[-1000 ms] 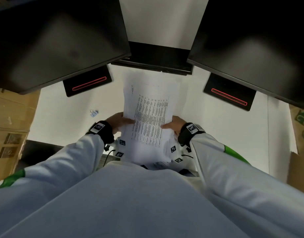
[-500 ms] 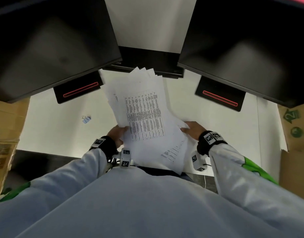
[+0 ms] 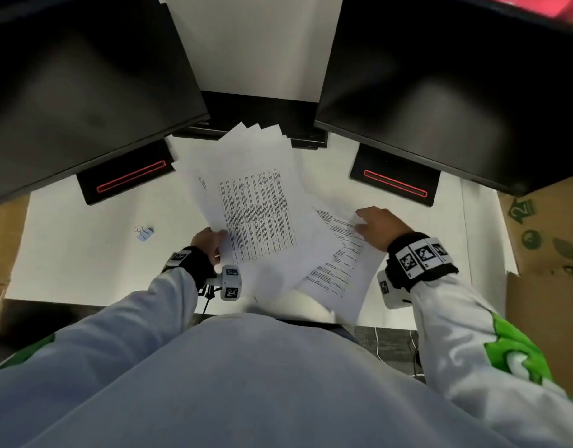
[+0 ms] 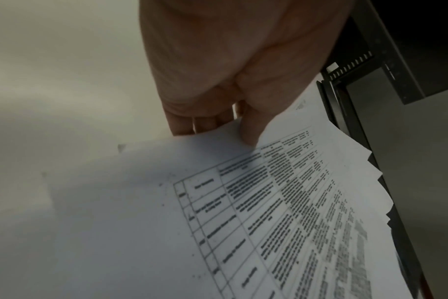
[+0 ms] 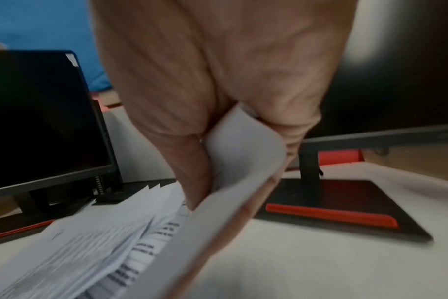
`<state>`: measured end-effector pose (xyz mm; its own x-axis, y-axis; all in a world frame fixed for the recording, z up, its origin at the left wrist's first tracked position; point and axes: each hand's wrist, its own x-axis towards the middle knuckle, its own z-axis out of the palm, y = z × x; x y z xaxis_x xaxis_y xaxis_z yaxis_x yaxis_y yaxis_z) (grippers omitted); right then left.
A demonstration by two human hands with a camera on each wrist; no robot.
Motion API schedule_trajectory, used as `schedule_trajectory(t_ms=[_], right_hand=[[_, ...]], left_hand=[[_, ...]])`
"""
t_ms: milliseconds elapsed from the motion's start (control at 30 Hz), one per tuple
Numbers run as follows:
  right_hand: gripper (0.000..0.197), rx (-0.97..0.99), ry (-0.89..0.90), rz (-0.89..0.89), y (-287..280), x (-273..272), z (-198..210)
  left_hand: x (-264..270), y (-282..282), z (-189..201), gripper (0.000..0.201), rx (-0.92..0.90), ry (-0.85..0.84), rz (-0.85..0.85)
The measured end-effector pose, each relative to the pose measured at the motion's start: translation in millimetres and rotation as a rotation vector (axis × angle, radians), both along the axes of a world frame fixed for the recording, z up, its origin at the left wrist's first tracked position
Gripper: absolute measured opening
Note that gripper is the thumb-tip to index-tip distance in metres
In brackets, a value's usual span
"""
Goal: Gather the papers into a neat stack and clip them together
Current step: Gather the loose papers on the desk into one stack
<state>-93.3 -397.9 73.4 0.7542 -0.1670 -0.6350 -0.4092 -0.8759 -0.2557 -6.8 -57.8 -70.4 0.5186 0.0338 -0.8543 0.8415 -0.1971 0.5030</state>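
Left hand (image 3: 208,244) pinching the near-left edge of the fanned papers (image 3: 257,215), thumb on top, fingers beneath. Right hand (image 3: 380,227) curled round the curved edge of a loose sheet (image 3: 340,270), drawn out to the right of the main sheaf. Papers splayed between both hands, corners staggered towards the monitor bases. Gathering step under way, stack not yet square. Next, likely: sheets brought together, edges tapped level. Binder clip (image 3: 144,233) lying on the white desk (image 3: 71,247) left of the left hand, untouched.
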Motion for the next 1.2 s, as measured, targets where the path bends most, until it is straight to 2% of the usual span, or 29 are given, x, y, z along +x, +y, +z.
schedule_trajectory(t_ms=[133,233,300,367,433,533,633,733,767,867,967,1033,1133,1200], right_hand=[[0.038,-0.126,-0.095,-0.018,-15,1,46],[0.032,-0.274,-0.299,-0.093,-29,-1,106],[0.027,-0.252,-0.482,-0.167,-37,-4,144],[0.025,-0.146,-0.653,-0.244,-40,-1,158],[0.025,0.08,-0.709,-0.351,-32,12,139],[0.027,0.315,-0.543,-0.463,-4,34,53],[0.046,0.328,-0.304,-0.536,34,38,-29],[0.049,0.275,-0.174,-0.564,65,27,-76],[0.049,0.273,-0.151,-0.573,74,21,-84],[0.052,0.261,-0.096,-0.54,91,12,-104],[0.064,0.259,-0.032,-0.43,95,10,-114],[0.07,0.232,-0.034,-0.378,85,14,-113],[0.084,0.227,-0.158,-0.484,56,21,-108],[0.095,0.401,-0.185,-0.565,41,26,-106]], left_hand=[[5,5,-1,0.023,0.054,-0.005,0.04],[6,11,-5,0.019,0.068,-0.011,0.037],[7,14,-11,0.016,0.074,-0.019,0.015],[3,11,-5,0.018,0.069,-0.052,-0.004],[-3,4,13,0.017,0.007,-0.08,0.014],[-9,-1,32,0.03,-0.156,-0.009,0.044],[-2,2,40,0.055,-0.292,0.039,0.045],[7,3,41,0.085,-0.315,0.059,0.011],[8,0,41,0.089,-0.281,0.054,-0.008],[6,-13,36,0.086,-0.138,-0.04,-0.027],[3,-25,24,0.059,0.016,-0.208,-0.117],[5,-28,25,0.049,0.091,-0.287,-0.22],[12,-24,51,0.042,-0.112,-0.35,-0.302],[16,-14,75,0.04,-0.216,-0.357,-0.418]])
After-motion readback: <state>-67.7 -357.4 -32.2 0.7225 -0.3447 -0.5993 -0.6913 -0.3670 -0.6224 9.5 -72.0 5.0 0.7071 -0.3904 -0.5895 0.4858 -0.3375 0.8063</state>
